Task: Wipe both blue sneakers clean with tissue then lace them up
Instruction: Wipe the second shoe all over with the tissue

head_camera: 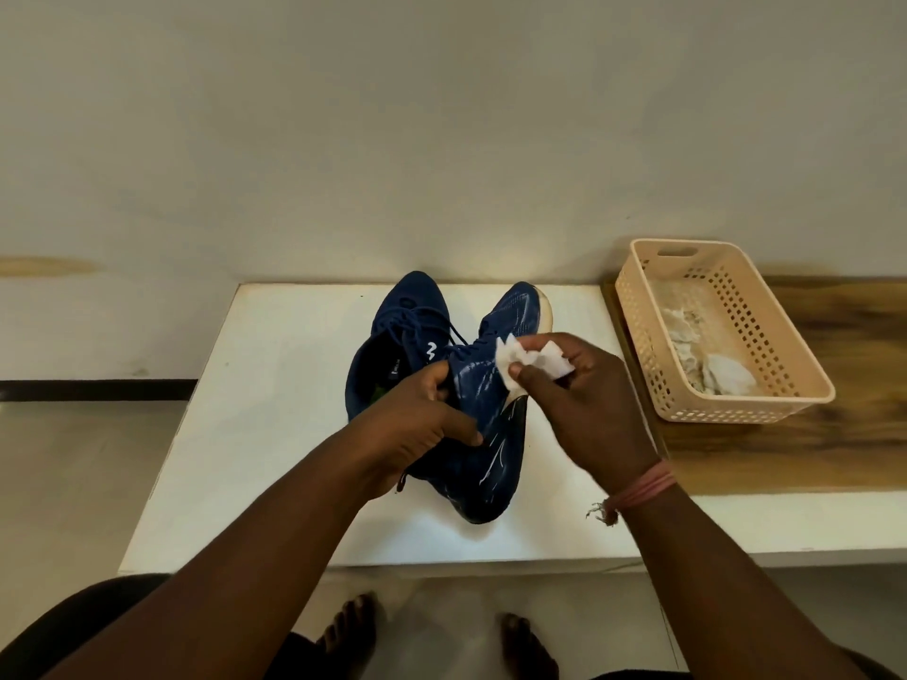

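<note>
Two blue sneakers are on the white table [275, 434]. One sneaker [407, 316] stands laced at the back, its opening facing me. The other sneaker [491, 434] is tipped on its side, and my left hand [417, 429] grips it at the collar. My right hand [589, 404] pinches a crumpled white tissue [535, 360] against the upper side of this tilted sneaker, near its white sole edge.
A peach plastic basket [765, 404] stands to the right on a wooden surface [859, 434], with used crumpled tissues [721, 375] inside. A wall rises right behind the table. My bare feet [432, 635] are on the floor under the table's near edge.
</note>
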